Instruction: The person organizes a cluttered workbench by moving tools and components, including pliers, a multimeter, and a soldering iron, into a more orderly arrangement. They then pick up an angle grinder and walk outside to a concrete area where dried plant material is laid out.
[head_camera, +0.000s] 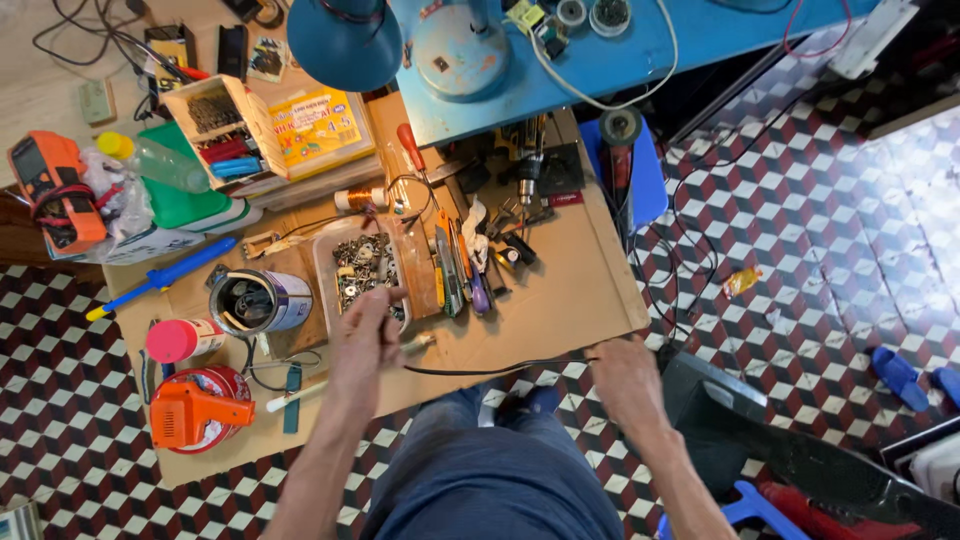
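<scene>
Both hands pinch one thin black wire: left hand at centre frame by the clear plastic tray of metal parts, right hand lower right

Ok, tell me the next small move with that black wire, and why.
Probably draw the black wire taut toward the lap. It sags between the left hand, raised by the tray of metal bits, and the right hand at the cardboard's edge, so neither end looks settled.
</scene>
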